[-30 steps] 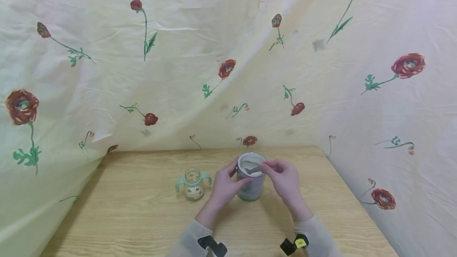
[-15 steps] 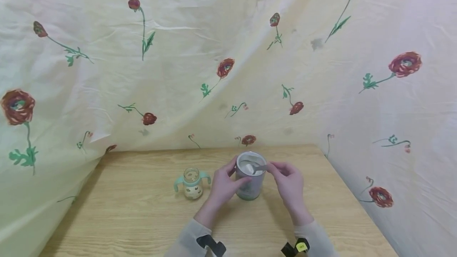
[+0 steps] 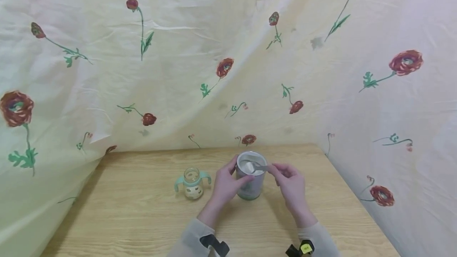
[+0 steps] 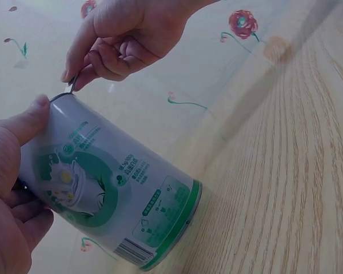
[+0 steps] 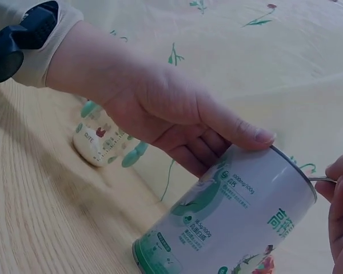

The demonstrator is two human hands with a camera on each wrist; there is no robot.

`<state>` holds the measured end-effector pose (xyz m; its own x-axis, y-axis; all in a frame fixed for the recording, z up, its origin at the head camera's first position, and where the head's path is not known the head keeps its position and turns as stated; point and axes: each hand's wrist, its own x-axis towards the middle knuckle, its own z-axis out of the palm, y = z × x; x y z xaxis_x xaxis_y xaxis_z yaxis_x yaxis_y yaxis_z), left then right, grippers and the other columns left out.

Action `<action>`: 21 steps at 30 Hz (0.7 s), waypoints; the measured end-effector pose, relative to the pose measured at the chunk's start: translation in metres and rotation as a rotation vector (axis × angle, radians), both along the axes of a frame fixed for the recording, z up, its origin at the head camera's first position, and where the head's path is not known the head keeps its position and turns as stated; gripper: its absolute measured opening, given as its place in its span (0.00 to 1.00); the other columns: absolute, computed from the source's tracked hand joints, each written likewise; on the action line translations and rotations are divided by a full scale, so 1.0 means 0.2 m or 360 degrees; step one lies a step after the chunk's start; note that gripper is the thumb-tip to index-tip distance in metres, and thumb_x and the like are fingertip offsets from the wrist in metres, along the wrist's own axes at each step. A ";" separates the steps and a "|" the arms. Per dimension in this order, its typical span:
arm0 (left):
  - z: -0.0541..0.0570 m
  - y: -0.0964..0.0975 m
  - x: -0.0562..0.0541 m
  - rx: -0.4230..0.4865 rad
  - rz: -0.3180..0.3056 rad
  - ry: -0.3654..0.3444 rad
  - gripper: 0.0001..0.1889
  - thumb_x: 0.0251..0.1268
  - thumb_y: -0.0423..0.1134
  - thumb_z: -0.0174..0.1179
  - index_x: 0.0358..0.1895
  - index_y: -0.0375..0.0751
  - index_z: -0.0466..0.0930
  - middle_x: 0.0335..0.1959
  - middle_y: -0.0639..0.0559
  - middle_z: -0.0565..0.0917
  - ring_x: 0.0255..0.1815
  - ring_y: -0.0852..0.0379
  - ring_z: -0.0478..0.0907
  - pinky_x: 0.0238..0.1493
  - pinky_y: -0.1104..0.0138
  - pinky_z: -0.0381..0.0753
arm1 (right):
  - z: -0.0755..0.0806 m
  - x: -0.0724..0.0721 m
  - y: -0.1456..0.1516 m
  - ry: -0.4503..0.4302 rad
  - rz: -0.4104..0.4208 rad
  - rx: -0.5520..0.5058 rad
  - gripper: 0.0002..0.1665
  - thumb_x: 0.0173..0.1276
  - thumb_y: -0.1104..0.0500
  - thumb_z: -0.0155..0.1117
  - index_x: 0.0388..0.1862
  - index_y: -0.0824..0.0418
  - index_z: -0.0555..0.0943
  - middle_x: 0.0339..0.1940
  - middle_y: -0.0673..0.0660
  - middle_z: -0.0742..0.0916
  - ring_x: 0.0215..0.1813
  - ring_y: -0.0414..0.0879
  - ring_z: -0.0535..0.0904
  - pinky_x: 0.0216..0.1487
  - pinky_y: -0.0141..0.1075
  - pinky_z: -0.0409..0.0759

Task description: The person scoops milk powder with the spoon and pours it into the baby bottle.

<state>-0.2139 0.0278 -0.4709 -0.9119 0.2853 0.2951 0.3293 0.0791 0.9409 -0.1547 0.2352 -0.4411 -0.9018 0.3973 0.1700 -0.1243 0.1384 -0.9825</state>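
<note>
A milk powder tin (image 3: 250, 187), white and green, stands uncovered with white powder inside. My left hand (image 3: 226, 183) grips its left side, the thumb (image 5: 246, 134) near the rim and the fingers curled round the far wall. Between thumb and fingertips, my right hand (image 3: 290, 185) pinches the handle of a small spoon (image 3: 262, 167). The spoon reaches over the tin's right rim, its bowl above the powder. In the left wrist view, the right hand (image 4: 131, 43) is at the rim, where only a bit of the handle (image 4: 72, 84) shows.
A clear baby bottle (image 3: 193, 189) with two mint-green handles and no cap stands left of the tin on the wooden table (image 3: 135, 209). A flowered cloth (image 3: 178, 70) hangs behind the table and along both sides.
My right hand has drawn slightly right, pulling the spoon from deeper inside the tin toward its right rim. My left hand keeps its grip on the tin.
</note>
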 end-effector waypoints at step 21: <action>-0.02 0.00 -0.02 0.0004 -0.0025 -0.0014 0.48 0.60 0.45 0.81 0.80 0.33 0.66 0.79 0.41 0.70 0.78 0.44 0.71 0.77 0.51 0.71 | 0.00 0.00 0.02 0.0061 -0.0084 0.0022 0.14 0.76 0.61 0.72 0.52 0.70 0.85 0.36 0.49 0.92 0.27 0.38 0.75 0.23 0.25 0.70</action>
